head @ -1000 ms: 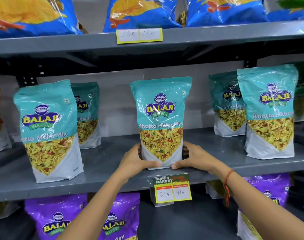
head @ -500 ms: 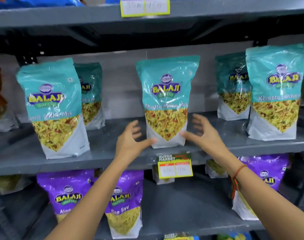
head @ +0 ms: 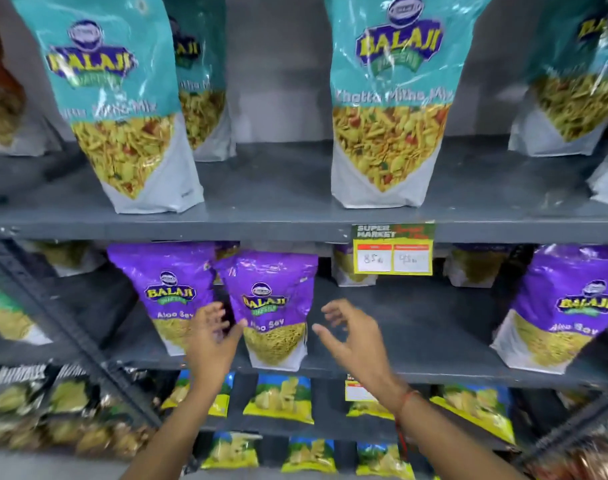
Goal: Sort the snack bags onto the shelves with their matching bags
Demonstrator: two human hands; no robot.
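The left hand (head: 211, 336), fingers spread and empty, hovers just left of the upright glossy purple Aloo Sev snack pouch (head: 273, 306) on the grey metal shelf (head: 417, 344); the right hand (head: 351, 336), likewise spread and empty, flanks it slightly farther off.

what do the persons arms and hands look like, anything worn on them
Both forearms are bare, with no sleeves in view and no gloves. The left hand shows no rings, band or watch. The right hand is likewise bare, but that wrist carries a thin orange-red thread bracelet, a loose strand of which trails down along the forearm.
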